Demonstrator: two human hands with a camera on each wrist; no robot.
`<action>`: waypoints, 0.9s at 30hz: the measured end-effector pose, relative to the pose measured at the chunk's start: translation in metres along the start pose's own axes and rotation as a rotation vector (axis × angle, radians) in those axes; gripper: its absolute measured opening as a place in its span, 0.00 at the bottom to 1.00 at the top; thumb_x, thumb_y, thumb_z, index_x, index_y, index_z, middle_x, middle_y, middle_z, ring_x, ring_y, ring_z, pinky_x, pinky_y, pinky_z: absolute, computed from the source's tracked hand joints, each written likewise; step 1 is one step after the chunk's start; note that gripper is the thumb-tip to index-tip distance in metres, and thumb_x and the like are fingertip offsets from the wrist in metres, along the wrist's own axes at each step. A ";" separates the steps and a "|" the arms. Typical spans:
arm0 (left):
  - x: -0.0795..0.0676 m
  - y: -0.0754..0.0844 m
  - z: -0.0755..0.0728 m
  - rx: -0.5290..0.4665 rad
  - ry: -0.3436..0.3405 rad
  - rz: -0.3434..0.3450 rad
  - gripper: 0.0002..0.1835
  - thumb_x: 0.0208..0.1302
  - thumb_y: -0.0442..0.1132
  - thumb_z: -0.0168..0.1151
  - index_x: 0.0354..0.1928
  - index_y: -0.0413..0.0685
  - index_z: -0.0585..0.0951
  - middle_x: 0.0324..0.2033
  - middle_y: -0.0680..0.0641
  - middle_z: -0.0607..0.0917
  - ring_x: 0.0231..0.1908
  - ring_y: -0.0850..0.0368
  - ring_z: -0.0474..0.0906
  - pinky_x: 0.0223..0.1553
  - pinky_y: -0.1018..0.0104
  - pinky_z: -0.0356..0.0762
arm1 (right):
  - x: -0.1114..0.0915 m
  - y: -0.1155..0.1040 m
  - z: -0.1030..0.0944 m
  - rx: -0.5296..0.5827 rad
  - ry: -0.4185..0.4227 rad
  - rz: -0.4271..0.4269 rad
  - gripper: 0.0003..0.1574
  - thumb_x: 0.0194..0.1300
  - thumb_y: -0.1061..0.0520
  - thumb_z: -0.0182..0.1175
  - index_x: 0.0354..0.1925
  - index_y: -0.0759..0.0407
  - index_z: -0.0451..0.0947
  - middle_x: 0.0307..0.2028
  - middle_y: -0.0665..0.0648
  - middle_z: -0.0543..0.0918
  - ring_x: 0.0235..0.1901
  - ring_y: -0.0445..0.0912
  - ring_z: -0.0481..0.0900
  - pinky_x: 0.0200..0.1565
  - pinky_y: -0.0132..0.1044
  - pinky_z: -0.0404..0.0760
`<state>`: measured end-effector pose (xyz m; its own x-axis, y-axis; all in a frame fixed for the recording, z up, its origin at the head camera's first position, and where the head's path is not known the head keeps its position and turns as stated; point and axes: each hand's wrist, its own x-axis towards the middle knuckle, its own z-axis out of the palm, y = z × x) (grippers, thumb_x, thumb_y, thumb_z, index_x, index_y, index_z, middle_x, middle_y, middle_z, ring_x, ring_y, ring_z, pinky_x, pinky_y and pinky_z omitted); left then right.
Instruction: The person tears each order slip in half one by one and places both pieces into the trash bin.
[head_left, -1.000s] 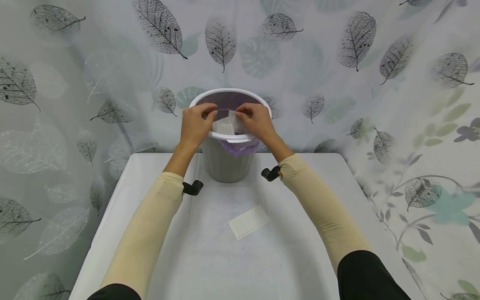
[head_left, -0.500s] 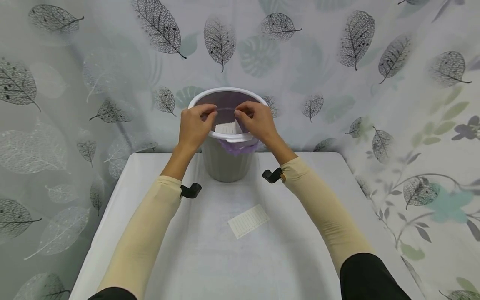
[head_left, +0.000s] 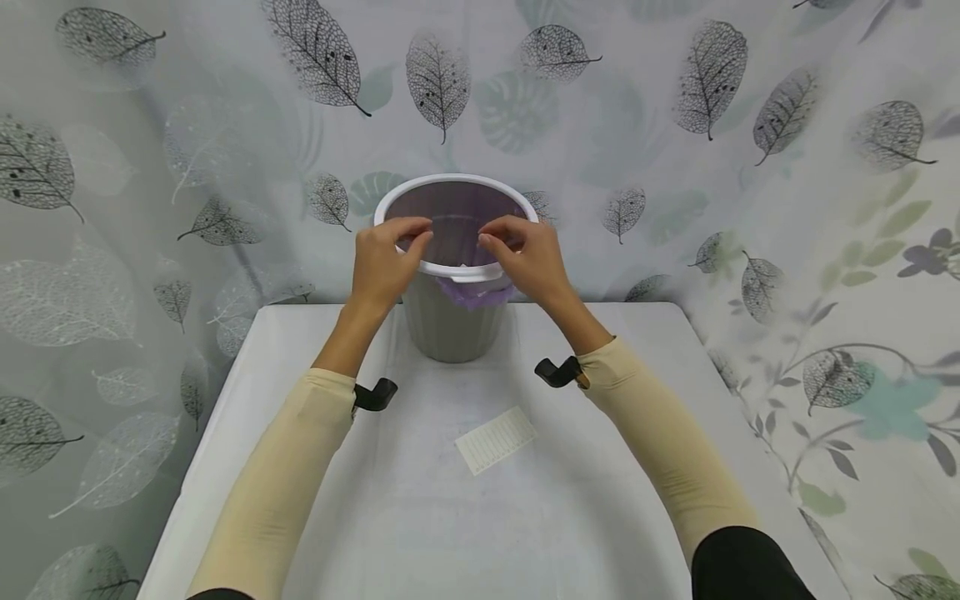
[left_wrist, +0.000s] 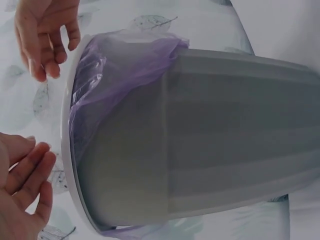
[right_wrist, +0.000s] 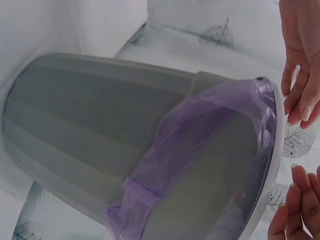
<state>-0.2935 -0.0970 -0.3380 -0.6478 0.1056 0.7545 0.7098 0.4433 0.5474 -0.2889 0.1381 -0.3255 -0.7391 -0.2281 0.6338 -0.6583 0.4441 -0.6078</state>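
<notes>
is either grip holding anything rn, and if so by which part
Nothing is held: the left grip and the right grip are both empty near the mouth of the bin; the white sheet lies untouched on the table.

White table (head_left: 420, 525), smooth light covering. Gray bin (head_left: 450, 329) stands upright at far edge, about mid-width. Pale lined sheet (head_left: 496, 441) lies flat, askew, nearer than bin and slightly right, not touching it.
</notes>
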 end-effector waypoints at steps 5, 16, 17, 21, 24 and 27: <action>-0.014 0.003 -0.001 0.004 0.006 0.012 0.07 0.67 0.28 0.70 0.45 0.33 0.89 0.39 0.41 0.90 0.37 0.47 0.87 0.43 0.52 0.82 | -0.016 -0.005 0.002 0.058 -0.007 -0.013 0.06 0.71 0.61 0.69 0.42 0.64 0.89 0.35 0.54 0.90 0.34 0.46 0.85 0.38 0.38 0.83; -0.055 0.004 0.002 -0.073 0.046 0.005 0.06 0.67 0.30 0.71 0.44 0.37 0.90 0.37 0.45 0.90 0.38 0.51 0.86 0.44 0.59 0.81 | -0.070 -0.009 0.009 0.216 0.018 0.006 0.03 0.67 0.76 0.63 0.39 0.78 0.83 0.31 0.70 0.87 0.30 0.66 0.84 0.34 0.34 0.82; -0.059 0.004 0.003 -0.079 0.041 -0.002 0.06 0.67 0.30 0.71 0.44 0.37 0.90 0.37 0.45 0.90 0.38 0.51 0.86 0.44 0.59 0.81 | -0.076 0.000 0.012 0.221 0.014 0.020 0.03 0.67 0.75 0.64 0.40 0.77 0.84 0.32 0.70 0.87 0.30 0.66 0.84 0.34 0.35 0.82; -0.078 0.002 0.011 -0.101 0.018 -0.030 0.05 0.66 0.30 0.72 0.42 0.38 0.90 0.35 0.46 0.90 0.37 0.52 0.86 0.43 0.58 0.82 | -0.099 0.026 0.020 0.196 -0.011 0.083 0.04 0.69 0.69 0.66 0.41 0.70 0.87 0.32 0.62 0.88 0.30 0.57 0.85 0.34 0.36 0.83; -0.092 0.000 0.018 -0.116 -0.011 -0.046 0.05 0.66 0.29 0.72 0.42 0.37 0.90 0.34 0.46 0.90 0.36 0.52 0.85 0.41 0.56 0.82 | -0.115 0.034 0.024 0.165 -0.054 0.120 0.03 0.70 0.66 0.67 0.41 0.65 0.88 0.33 0.56 0.89 0.31 0.50 0.85 0.35 0.37 0.83; -0.106 -0.002 0.026 -0.136 -0.057 -0.070 0.05 0.65 0.29 0.72 0.42 0.37 0.90 0.34 0.46 0.89 0.35 0.53 0.85 0.40 0.55 0.82 | -0.133 0.041 0.029 0.112 -0.115 0.146 0.04 0.70 0.63 0.68 0.42 0.60 0.88 0.35 0.52 0.89 0.33 0.46 0.86 0.37 0.39 0.84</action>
<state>-0.2334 -0.0856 -0.4281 -0.7091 0.1306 0.6929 0.6906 0.3273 0.6450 -0.2223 0.1613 -0.4488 -0.8351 -0.2688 0.4799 -0.5498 0.3825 -0.7426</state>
